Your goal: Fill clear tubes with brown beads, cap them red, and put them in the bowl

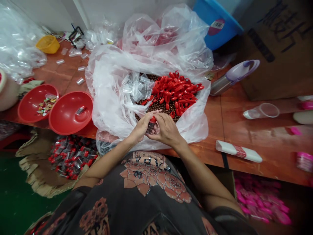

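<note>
A packing workshop with bagged red parts [174, 93]

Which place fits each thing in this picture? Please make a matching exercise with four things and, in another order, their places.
Things:
1. Red-capped small container
2. Yellow plastic basket
3. Red plastic pieces
4. Pink pieces

Places:
A. Inside the clear plastic bag
B. Below the wooden bench, on the right
C. Between the left hand and the right hand
D. On the bench, at the far left

Pairs: 1-C, 2-D, 3-A, 4-B
</note>
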`<move>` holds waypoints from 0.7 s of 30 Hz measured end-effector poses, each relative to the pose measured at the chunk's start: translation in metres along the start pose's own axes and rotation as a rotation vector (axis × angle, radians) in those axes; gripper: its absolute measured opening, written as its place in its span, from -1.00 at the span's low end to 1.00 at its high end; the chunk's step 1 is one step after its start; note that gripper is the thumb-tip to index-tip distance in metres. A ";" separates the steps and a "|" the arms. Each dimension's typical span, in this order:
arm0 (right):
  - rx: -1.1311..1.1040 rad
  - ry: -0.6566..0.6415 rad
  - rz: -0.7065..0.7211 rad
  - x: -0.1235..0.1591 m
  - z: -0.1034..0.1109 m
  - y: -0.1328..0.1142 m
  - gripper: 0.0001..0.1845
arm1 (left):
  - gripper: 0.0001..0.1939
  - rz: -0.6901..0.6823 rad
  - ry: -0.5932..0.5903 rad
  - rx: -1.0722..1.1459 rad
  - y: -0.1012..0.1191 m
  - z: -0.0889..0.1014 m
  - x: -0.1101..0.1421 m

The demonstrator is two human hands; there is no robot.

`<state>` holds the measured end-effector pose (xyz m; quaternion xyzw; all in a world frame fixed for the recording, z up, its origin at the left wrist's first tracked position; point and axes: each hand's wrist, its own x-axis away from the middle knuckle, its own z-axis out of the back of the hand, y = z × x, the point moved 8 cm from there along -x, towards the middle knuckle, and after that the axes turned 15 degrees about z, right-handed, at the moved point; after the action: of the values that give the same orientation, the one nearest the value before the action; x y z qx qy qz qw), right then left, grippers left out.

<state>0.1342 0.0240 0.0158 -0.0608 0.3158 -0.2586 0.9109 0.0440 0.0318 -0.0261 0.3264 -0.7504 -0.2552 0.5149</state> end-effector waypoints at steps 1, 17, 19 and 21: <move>0.011 -0.018 0.017 0.000 -0.002 0.000 -0.26 | -0.47 -0.008 0.006 -0.001 -0.001 0.001 0.000; -0.010 -0.051 -0.024 0.005 -0.029 -0.005 -0.25 | -0.42 0.078 -0.023 0.128 -0.026 0.022 -0.002; 0.042 -0.042 0.023 0.004 -0.030 -0.007 -0.26 | -0.47 0.043 -0.004 0.117 -0.026 0.023 -0.001; 0.075 -0.028 0.075 0.003 -0.032 -0.010 -0.25 | -0.49 0.017 0.018 0.116 -0.026 0.023 0.001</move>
<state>0.1127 0.0151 -0.0084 -0.0185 0.2950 -0.2350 0.9260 0.0279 0.0147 -0.0522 0.3518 -0.7620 -0.2041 0.5039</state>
